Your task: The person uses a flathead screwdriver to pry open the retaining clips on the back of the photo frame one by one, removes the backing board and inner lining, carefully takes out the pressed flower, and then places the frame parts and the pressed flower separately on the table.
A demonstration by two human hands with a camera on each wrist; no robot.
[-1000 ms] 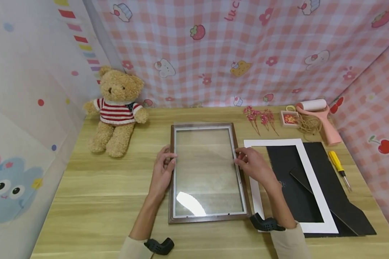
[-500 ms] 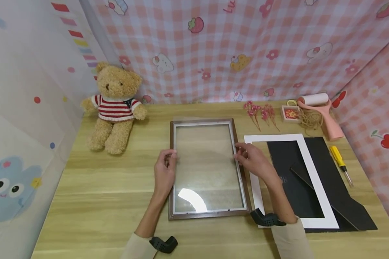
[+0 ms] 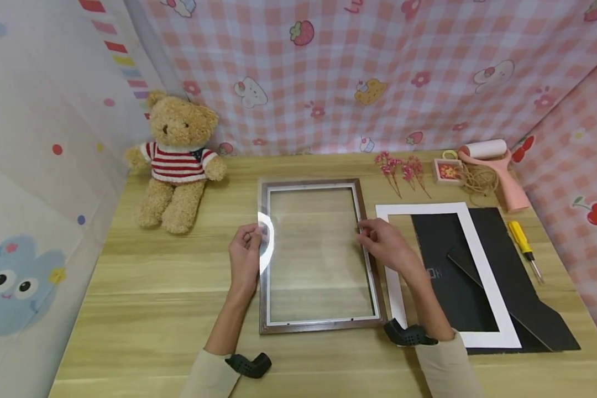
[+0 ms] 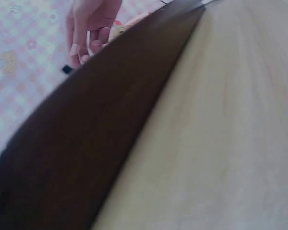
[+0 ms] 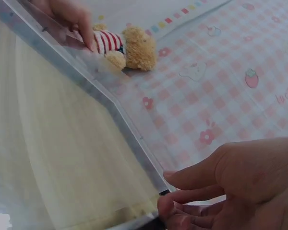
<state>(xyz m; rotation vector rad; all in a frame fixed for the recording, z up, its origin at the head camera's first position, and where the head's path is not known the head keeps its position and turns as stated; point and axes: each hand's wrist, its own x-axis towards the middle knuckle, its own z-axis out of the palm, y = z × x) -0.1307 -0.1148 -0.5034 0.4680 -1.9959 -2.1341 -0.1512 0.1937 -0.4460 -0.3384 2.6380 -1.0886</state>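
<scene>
A clear sheet [image 3: 266, 249] is held above a brown picture frame [image 3: 323, 328] with a pale inner rim, on the wooden table. The sheet juts slightly past the frame's left side, and a bright reflection curves there. My left hand [image 3: 245, 254] pinches the sheet's left edge between thumb and curled fingers. At the opposite edge my right hand [image 3: 390, 249] grips it, its fingertips over the frame's right rim. In the right wrist view, the sheet's transparent border stands apart from the rim, near the right thumb [image 5: 194, 177]. The left wrist view shows mostly the frame's dark side [image 4: 101, 100].
To the right, a white mat [image 3: 504, 340] overlaps a black backing board [image 3: 497, 249]. A yellow screwdriver [image 3: 519, 240] lies beside it. Behind are dried pink flowers [image 3: 390, 166], a small box [image 3: 446, 170], twine [image 3: 480, 181] and a pink lint roller [image 3: 512, 190]. A teddy bear [image 3: 179, 160] sits back left.
The clear sheet has shifted left and its reflection has moved from the lower part to the left edge. My left hand moved slightly left with it. The whole head view has shifted a little.
</scene>
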